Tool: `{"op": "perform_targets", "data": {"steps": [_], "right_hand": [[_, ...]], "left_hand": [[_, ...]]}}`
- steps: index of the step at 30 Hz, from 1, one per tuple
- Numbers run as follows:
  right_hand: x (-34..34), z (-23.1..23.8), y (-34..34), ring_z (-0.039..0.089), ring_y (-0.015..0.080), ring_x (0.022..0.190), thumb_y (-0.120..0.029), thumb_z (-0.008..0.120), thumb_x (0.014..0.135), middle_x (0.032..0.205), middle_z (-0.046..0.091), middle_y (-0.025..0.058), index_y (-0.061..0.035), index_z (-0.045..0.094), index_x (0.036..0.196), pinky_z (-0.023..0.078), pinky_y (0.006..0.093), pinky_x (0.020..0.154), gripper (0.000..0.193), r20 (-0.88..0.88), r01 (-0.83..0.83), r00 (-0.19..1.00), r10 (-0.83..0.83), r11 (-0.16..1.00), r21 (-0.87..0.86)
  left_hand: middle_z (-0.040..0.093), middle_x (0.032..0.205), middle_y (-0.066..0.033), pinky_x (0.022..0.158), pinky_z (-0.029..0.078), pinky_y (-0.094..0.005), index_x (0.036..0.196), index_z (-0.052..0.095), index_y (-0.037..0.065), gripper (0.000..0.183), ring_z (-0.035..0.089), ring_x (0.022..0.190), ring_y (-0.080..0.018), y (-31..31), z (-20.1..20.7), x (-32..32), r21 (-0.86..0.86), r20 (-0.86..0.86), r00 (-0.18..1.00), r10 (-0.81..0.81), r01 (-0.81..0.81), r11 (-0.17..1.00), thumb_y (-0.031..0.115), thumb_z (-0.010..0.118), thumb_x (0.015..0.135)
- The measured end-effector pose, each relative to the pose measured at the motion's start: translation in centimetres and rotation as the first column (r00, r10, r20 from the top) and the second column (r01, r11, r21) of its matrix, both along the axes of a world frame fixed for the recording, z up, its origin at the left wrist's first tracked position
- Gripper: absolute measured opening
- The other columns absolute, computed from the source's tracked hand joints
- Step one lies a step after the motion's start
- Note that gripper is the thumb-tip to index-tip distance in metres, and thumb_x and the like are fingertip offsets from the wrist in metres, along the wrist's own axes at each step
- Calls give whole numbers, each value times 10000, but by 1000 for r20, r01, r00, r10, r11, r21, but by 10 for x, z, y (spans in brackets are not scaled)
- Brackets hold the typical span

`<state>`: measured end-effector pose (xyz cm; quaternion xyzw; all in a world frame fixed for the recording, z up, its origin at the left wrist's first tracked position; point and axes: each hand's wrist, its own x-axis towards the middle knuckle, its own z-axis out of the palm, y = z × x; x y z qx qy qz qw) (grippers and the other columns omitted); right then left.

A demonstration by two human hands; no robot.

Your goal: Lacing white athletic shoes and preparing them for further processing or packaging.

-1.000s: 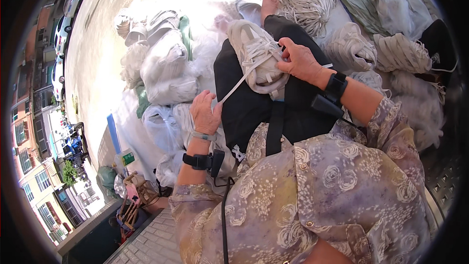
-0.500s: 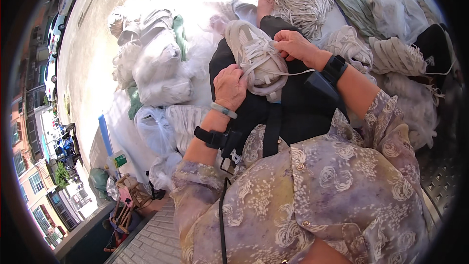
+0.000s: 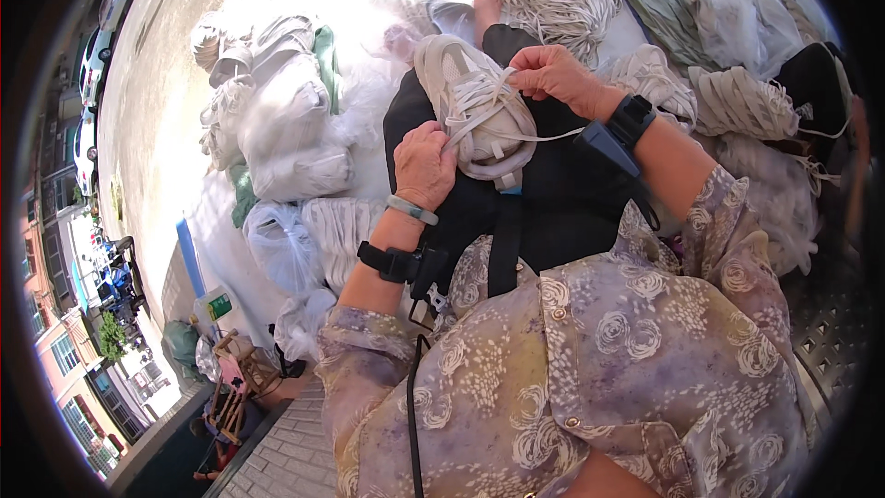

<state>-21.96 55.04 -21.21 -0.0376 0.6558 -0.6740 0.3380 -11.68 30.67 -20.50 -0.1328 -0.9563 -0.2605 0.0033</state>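
Observation:
A pale beige sneaker (image 3: 493,142) lies on the black cloth (image 3: 562,198) over my lap, toe pointing away and heel opening toward me. White shoelaces (image 3: 479,103) criss-cross its front, and a loose end trails to the right under my right wrist. My left hand (image 3: 424,166) is closed against the sneaker's left side, its fingertips partly hidden at the edge of the laces. At the sneaker's upper right, my right hand (image 3: 556,81) pinches a shoelace between thumb and forefinger and holds it taut.
Plastic-wrapped shoe bundles (image 3: 295,143) lie to the left. A heap of loose laces (image 3: 553,5) is at the back. More sneakers (image 3: 659,83), bundled laces (image 3: 742,103) and clear plastic bags (image 3: 737,23) sit at the right. A wooden chair (image 3: 230,392) stands lower left.
Both hands and the sneaker appear slightly further left, along with the whole view. My right hand keeps its pinch on the shoelace; my left hand stays at the sneaker's side.

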Motion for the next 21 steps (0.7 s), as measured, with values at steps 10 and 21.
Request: {"op": "perform_targets", "data": {"steps": [10,21], "right_hand": [[21,-15,-14,604,332,729,-171,504,783,709,610,145,-71,601,874,467,402,667,166,-606,340,795,-44,858,384],[27,-7,-12,598,283,666,-226,564,768,693,609,124,-55,621,866,460,346,635,206,-503,144,862,58,924,354]], "left_hand": [[603,874,-130,748,444,-405,715,599,3,126,563,850,-325,0,10,2,102,-36,999,-1,5,995,126,597,688],[557,666,-2,555,421,-230,717,577,5,179,505,598,-70,-52,37,35,302,518,855,-31,-149,942,113,545,855]]}}
